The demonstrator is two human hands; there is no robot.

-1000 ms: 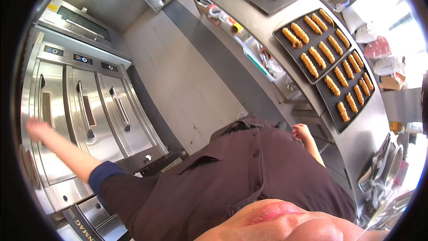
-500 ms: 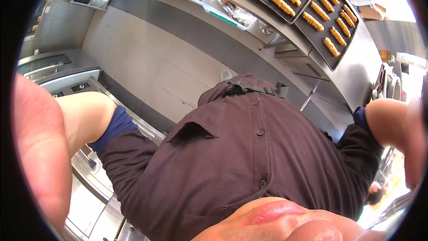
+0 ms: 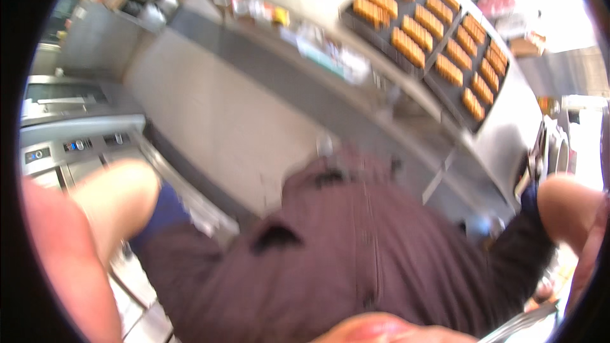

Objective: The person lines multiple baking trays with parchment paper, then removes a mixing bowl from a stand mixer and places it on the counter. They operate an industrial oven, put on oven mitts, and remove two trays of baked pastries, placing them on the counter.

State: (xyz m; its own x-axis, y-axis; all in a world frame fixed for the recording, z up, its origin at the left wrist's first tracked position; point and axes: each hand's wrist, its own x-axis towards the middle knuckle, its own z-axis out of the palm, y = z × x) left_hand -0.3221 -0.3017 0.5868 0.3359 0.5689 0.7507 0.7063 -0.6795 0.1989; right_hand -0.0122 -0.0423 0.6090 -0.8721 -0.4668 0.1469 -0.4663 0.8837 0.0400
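Observation:
Both my arms are raised close to the camera, with dark sleeves and blue cuffs at the forearms. Large and blurred, my left hand (image 3: 73, 260) fills the lower left rim; its fingers are cut off or smeared. At the right rim only a strip of my right hand (image 3: 586, 251) shows, and its fingers are hidden. I see nothing held in either hand. Far from both hands, a black tray (image 3: 422, 57) and a second black tray (image 3: 459, 96) lie side by side, each bearing several golden, ridged pastry sticks (image 3: 408, 47).
The trays rest on a steel counter (image 3: 518, 130), above a shelf with boxes and a pale bin (image 3: 330, 57). Appliances with a knobbed control panel (image 3: 79, 146) stand on the left. Between them runs a tiled floor (image 3: 210, 101). Bags (image 3: 499, 3) lie at the far right.
The view has shifted and blurred. The trays sit lower in the picture, and more of the left control panel shows. Both hands stay raised at the rims.

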